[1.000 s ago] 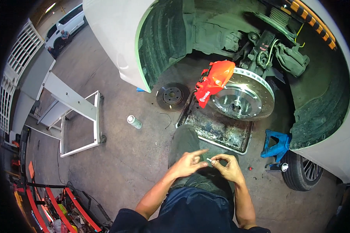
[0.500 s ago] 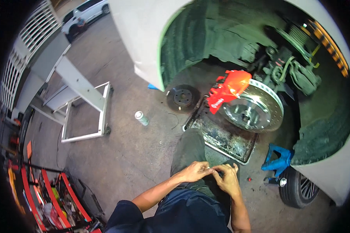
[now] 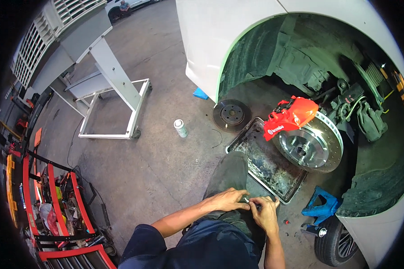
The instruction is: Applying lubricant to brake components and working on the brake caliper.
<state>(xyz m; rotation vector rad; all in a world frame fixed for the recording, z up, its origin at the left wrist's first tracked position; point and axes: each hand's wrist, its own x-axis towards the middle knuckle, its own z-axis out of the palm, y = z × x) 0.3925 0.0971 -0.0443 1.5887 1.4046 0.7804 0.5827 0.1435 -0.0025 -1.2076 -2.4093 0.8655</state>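
Observation:
My left hand (image 3: 229, 201) is over my thighs, thumb and forefinger apart beside a small pale piece (image 3: 246, 199), too small to identify. My right hand (image 3: 262, 209) pinches that piece. Beyond my knee, an orange-red brake caliper (image 3: 289, 116) is mounted on a shiny drilled disc (image 3: 326, 148) in the white car's wheel arch (image 3: 234, 49). Beneath lies a stained metal tray (image 3: 278, 179).
A worn disc (image 3: 242, 115) and spray can (image 3: 180, 128) sit on the floor. A white wheeled frame (image 3: 133, 107) and red tool cart (image 3: 58, 201) are leftward. A blue jack stand (image 3: 319, 205) and loose wheel (image 3: 332, 245) are rightward. A person (image 3: 125, 6) sits by a distant vehicle.
My view has turned toward the left, so the car and caliper appear further right and lower. My hands have come closer together around the small piece.

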